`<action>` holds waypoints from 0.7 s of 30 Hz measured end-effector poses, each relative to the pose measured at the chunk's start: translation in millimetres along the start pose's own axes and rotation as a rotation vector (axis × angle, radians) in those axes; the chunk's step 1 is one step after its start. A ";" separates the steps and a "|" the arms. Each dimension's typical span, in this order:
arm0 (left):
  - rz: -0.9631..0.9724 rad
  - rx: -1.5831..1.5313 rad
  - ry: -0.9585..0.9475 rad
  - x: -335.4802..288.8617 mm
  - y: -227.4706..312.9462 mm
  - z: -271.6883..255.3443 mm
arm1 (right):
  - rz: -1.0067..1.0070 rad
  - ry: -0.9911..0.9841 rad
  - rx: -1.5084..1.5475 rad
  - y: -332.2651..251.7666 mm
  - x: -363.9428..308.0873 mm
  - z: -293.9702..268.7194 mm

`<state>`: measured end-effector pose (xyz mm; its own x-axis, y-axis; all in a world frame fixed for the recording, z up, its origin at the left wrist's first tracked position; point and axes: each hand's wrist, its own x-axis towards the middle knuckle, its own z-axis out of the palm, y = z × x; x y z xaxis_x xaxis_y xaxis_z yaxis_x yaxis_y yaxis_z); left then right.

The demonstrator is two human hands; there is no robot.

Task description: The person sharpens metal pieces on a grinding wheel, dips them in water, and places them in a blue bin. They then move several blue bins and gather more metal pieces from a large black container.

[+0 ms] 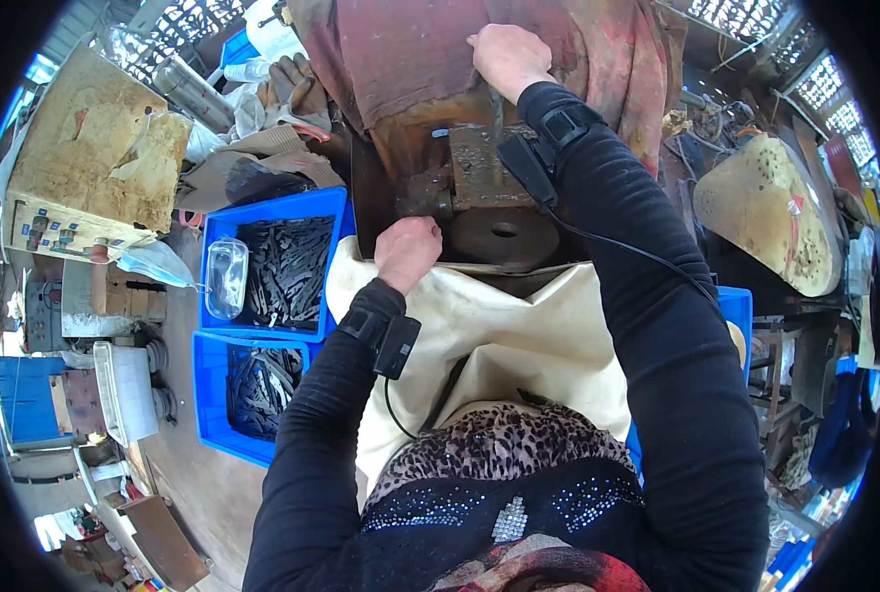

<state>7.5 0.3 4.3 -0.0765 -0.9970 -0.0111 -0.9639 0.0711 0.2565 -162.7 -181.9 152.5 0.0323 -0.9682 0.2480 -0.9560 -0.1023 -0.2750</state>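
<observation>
Left hand [408, 254] is hanging by a disc [534, 240].
Right hand [512, 59] is hanging over red cloth [400, 54]; I cannot tell if fingers are pinching anything.

- Bare left hand [408, 252] and bare right hand [511, 61]
- Long, close-fitting black fabric sleeves [657, 326], creased along the forearms
- Black straps [570, 125] on both wrists, each with a boxy black device [397, 347] and thin black cable [647, 259]
- Black top [509, 483] with silvery studs and leopard-print fabric [499, 439]
- Red-and-dark patterned scarf-like cloth [558, 570]
- Cream apron-like sheet [499, 360]
</observation>
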 end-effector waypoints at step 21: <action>-0.079 -0.123 0.024 9.7 -4.7 -2.4 | -0.426 0.077 0.329 36.5 -265.3 -20.5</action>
<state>11.8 -9.8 5.3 0.0056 -0.9999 -0.0135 -0.9280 -0.0103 0.3724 -212.1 75.9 95.8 0.3635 -0.8074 0.4648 -0.7206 -0.5599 -0.4090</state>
